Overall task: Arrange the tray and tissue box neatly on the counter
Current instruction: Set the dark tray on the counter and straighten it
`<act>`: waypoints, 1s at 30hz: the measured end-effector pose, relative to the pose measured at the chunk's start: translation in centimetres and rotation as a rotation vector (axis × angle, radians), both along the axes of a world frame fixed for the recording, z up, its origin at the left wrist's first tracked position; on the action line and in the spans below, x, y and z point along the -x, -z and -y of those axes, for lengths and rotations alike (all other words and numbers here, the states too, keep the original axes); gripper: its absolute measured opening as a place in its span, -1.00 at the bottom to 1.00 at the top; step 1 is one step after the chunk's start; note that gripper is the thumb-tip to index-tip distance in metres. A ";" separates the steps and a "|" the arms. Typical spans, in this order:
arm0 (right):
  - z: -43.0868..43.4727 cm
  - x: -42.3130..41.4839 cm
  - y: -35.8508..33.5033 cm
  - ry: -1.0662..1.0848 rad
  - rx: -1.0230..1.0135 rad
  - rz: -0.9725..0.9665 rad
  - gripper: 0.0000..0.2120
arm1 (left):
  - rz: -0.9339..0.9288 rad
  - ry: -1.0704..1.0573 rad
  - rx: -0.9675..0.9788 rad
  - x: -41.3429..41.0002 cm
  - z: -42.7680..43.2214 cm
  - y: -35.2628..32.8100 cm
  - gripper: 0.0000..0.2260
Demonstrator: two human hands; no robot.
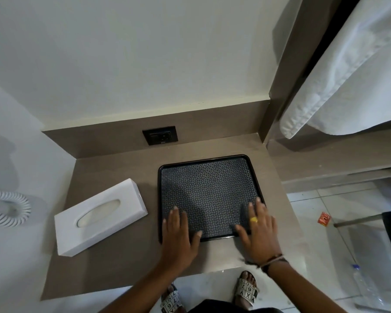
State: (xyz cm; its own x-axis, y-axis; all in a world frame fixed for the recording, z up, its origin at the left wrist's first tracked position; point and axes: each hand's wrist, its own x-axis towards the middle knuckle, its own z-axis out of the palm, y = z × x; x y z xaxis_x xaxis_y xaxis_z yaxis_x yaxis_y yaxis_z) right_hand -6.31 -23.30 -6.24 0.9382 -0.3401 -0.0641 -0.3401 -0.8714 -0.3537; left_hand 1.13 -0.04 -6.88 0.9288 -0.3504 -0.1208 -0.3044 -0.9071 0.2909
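A dark patterned tray with a black rim lies flat on the brown counter, toward its right side. My left hand rests flat on the tray's near left corner, fingers spread. My right hand, with a yellow ring, lies flat on the near right corner, fingers over the rim. Neither hand grips anything. A white tissue box sits at an angle on the counter to the left of the tray, apart from it, its oval slot facing up.
A black wall socket sits in the backsplash behind the tray. A coiled white cord hangs at the left wall. White cloth hangs at the right. The counter's right edge drops to a tiled floor with a plastic bottle.
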 end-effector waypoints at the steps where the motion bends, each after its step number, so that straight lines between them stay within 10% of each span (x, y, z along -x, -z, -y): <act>1: -0.9 0.8 0.6 -0.072 0.020 -0.021 -0.27 | 0.024 0.077 -0.011 1.2 -0.3 0.6 -0.31; 30: 0.7 -7.6 4.1 -0.337 0.118 -0.227 -0.11 | -0.060 0.226 -0.104 -5.3 1.1 2.0 -0.17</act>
